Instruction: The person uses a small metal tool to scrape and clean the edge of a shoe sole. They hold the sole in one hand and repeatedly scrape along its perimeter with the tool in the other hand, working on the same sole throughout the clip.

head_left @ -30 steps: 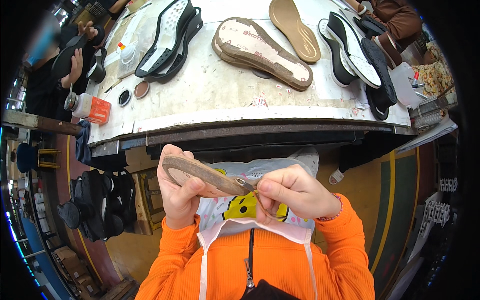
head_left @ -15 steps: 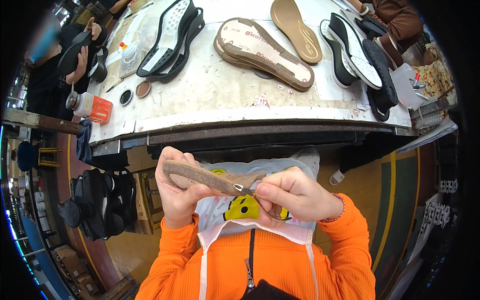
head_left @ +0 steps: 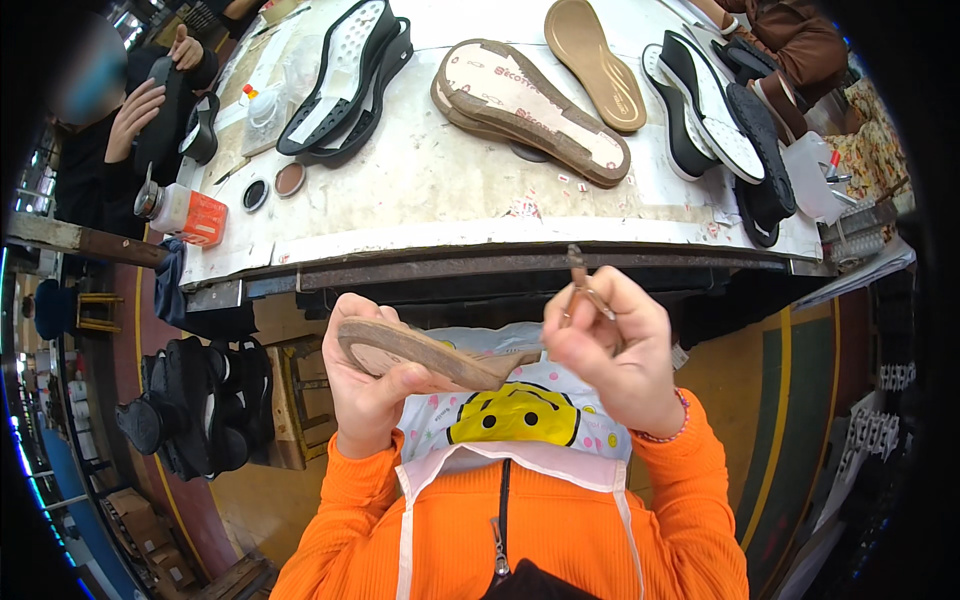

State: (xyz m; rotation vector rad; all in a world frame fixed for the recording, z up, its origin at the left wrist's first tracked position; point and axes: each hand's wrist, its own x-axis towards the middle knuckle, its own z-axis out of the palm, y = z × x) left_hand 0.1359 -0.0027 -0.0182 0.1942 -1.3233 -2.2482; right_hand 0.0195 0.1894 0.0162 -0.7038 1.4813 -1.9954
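My left hand (head_left: 362, 395) grips a brown shoe sole (head_left: 432, 362) by one end, thumb on the near face and fingers behind it. The sole is held tilted above my lap, its darker rim and paler middle showing. Raised to the right of it, my right hand (head_left: 632, 350) is closed round the handles of a small pair of nippers (head_left: 576, 262). The jaws point up and away from me, apart from the sole. Part of the handles is hidden by my fingers.
Beyond my hands runs the edge of a worktable (head_left: 400, 225) bearing brown soles (head_left: 535, 100), a tan insole (head_left: 592, 65), black-and-white soles (head_left: 345, 75) and an orange-and-white bottle (head_left: 195, 212). Black soles (head_left: 205, 400) are stacked at left. A co-worker's hand (head_left: 135, 115) holds a dark sole.
My right hand has lifted the nippers off the sole's end and moved up and to the right. My left hand still holds the sole nearly in place. The co-worker's hands have shifted.
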